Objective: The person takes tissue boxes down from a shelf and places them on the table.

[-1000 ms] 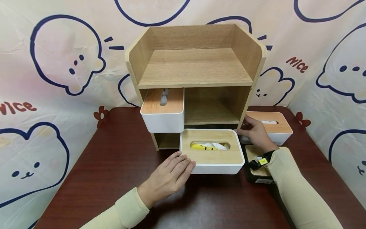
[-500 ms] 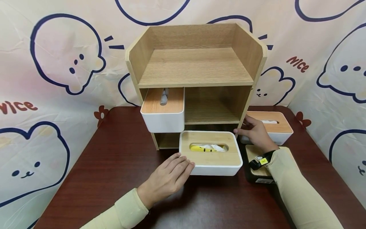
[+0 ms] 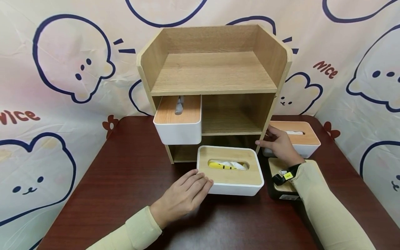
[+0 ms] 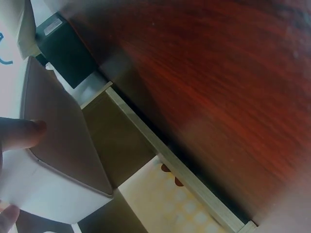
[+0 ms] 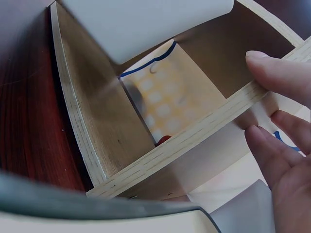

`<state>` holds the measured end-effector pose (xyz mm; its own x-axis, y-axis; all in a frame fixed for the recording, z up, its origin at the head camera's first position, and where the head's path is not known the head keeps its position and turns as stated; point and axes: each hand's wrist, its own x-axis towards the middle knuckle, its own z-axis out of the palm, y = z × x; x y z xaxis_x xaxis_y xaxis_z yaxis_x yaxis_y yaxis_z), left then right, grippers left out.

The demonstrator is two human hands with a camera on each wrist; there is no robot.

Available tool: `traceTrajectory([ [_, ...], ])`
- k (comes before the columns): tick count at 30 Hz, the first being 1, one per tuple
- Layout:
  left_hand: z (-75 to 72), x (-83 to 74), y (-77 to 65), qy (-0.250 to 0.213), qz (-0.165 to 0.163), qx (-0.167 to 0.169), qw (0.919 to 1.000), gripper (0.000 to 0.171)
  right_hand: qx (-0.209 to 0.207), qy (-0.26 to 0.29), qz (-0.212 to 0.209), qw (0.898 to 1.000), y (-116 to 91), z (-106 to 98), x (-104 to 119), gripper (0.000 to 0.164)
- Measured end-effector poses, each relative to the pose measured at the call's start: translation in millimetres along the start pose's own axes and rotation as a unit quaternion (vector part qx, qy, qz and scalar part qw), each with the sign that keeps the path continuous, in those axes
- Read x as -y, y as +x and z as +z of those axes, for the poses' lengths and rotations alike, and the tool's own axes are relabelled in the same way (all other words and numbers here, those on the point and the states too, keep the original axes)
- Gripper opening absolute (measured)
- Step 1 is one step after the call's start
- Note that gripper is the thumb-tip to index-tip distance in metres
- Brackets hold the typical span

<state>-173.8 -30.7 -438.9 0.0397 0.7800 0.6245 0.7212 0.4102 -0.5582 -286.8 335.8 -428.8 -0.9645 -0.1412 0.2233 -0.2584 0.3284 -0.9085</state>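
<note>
A white tissue box with a pale wooden lid (image 3: pixel 229 177) hangs in front of a wooden shelf unit's (image 3: pixel 215 73) lower compartment. Yellow-and-white packaging shows in its slot. My left hand (image 3: pixel 184 194) grips its left front corner, fingers over the lid's edge; in the left wrist view the thumb (image 4: pixel 22 133) presses the underside. With my right hand (image 3: pixel 279 146) I hold the unit's right side panel (image 5: pixel 184 131), thumb on the inner face and fingers outside. Another white tissue box (image 3: pixel 178 121) juts out of the middle compartment's left half.
Right of the unit stands a white box with an orange-brown wooden lid (image 3: pixel 297 133), partly behind my right hand. Nearer lies a dark box with a pale lid (image 3: pixel 282 187), under my right wrist. All stand on a dark red-brown table (image 3: pixel 125 180) before a cartoon-printed cloth (image 3: pixel 72 62).
The tissue box in my left hand has come down and slightly toward me, its right end shifting a little left. My right hand has kept its place on the panel.
</note>
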Motion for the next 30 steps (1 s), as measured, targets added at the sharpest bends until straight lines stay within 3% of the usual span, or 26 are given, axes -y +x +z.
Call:
traceTrajectory([
  [13,5.4,-2.1,-2.1,-0.004,0.009,0.009,0.9999,0.027,-0.002,0.011,0.019,1.000,1.5,0.3,0.3,0.079],
  [30,-7.6,0.4,13.3,-0.008,0.016,0.025,0.9995,0.030,-0.001,0.014,0.009,1.000,1.1,-0.6,-2.1,0.077],
])
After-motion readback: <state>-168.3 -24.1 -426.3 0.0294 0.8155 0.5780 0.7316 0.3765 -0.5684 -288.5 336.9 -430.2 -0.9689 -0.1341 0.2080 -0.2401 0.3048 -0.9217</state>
